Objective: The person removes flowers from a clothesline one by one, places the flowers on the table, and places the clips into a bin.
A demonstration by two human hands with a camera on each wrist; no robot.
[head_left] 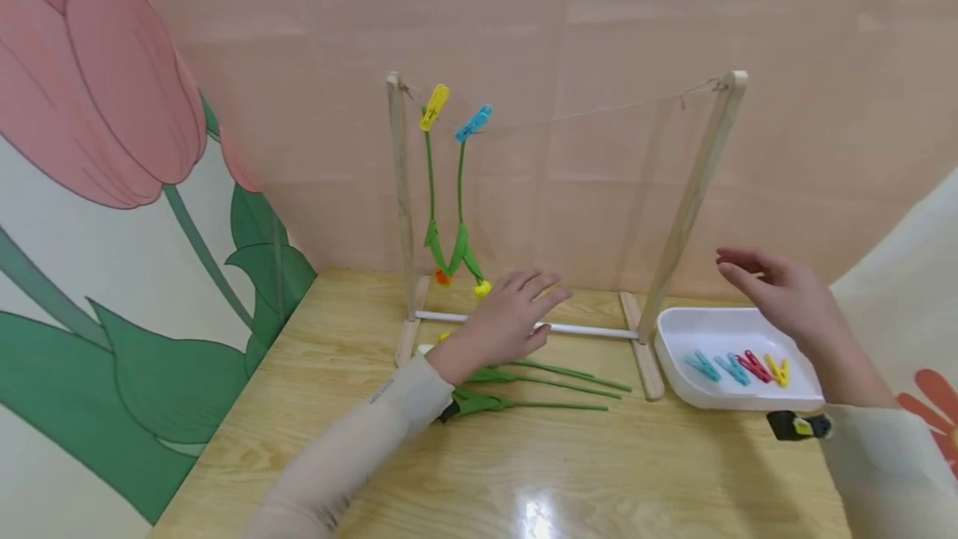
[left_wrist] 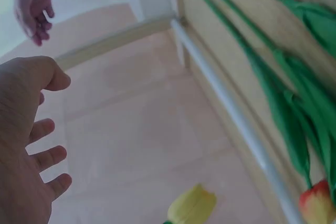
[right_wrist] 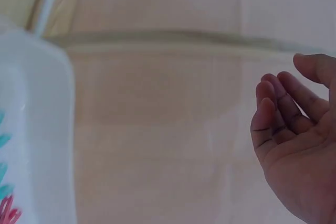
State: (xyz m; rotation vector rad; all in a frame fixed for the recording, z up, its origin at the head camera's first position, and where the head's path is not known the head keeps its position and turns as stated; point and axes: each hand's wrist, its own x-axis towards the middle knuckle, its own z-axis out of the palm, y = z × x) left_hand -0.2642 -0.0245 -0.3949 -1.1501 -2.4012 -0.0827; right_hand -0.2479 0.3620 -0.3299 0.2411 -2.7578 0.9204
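A small wooden drying rack (head_left: 404, 215) with a string line stands on the table. Two artificial tulips hang head down from the line, one by a yellow clothespin (head_left: 434, 106), one by a blue clothespin (head_left: 473, 122). More tulip stems (head_left: 554, 385) lie flat on the table under the rack. My left hand (head_left: 516, 314) hovers over them with fingers spread, holding nothing; a yellow tulip head (left_wrist: 191, 205) hangs below it. My right hand (head_left: 778, 289) floats open above a white tray (head_left: 677, 373) that holds several coloured clothespins (head_left: 737, 367).
A pink backdrop wall rises close behind the rack. A painted tulip panel closes off the left side. The rack's white bottom bar (head_left: 584, 328) lies across the table between its wooden feet. The wooden tabletop (head_left: 524, 472) stretches toward me.
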